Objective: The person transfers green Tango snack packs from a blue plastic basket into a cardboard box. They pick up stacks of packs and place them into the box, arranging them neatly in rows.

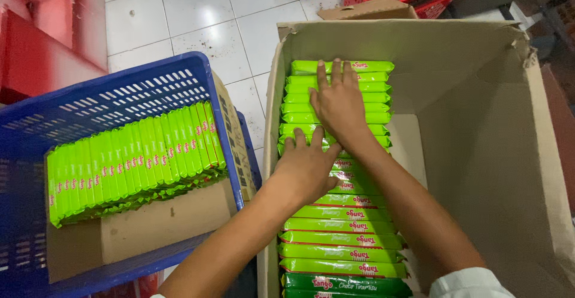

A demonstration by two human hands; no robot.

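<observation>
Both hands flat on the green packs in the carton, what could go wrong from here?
1. The left hand and right hand press flat on the row of bright green flat snack packets in the brown cardboard carton; lifted that way, a packet might slip out.
2. The packets in the blue plastic crate lean on edge; a bump might tip them.
</observation>
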